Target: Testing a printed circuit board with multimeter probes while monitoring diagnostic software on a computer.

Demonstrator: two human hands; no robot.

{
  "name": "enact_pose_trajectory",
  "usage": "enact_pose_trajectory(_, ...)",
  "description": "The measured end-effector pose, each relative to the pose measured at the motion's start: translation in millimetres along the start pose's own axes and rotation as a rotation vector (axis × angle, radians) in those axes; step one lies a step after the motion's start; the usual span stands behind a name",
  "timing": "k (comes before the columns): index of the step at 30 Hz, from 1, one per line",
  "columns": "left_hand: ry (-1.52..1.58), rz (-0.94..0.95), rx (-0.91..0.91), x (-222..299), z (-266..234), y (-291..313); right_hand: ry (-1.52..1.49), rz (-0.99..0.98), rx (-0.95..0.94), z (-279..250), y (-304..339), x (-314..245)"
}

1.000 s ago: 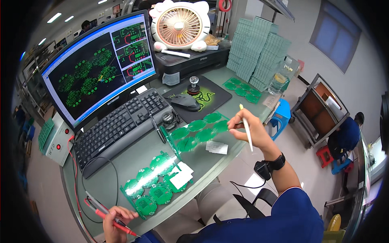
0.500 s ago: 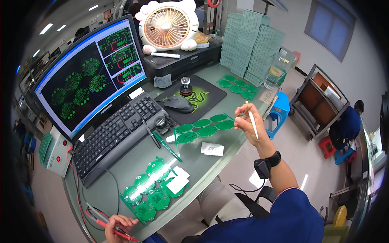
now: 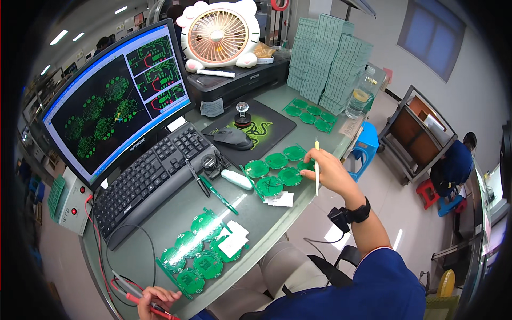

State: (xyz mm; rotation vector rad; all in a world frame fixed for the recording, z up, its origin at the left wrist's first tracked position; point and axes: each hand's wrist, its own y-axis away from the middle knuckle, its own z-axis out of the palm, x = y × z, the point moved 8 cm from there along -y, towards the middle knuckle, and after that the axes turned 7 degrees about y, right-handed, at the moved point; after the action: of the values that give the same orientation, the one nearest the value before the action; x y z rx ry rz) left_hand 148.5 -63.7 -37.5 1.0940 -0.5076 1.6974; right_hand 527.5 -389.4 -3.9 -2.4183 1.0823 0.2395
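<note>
I saw the right hand [image 3: 332,170] grasp a slim white, yellow-tipped stick [image 3: 317,172], presumably tucked aside for touching the green six-disc circuit panel [image 3: 276,161] near the black mouse pad [image 3: 280,126]; the left hand [image 3: 156,297] clasped red-and-black test probes [image 3: 133,297].

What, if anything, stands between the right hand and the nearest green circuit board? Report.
Nothing visible: the right hand is at the right end of the green board. It holds a thin white tool; a white slip lies at the board's near edge, left of the hand.
</note>
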Motion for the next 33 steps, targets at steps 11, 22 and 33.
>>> enact_pose_trajectory(11,0.020,0.007,-0.003,-1,-6,-2,0.108,-0.231,-0.244,17,-13,-32)
enact_pose_trajectory(22,0.002,0.040,0.042,3,-6,13,0.072,0.101,0.049,-29,-40,51)
enact_pose_trajectory(33,-0.048,0.326,0.295,4,-61,38,0.157,0.199,0.169,-12,-142,127)
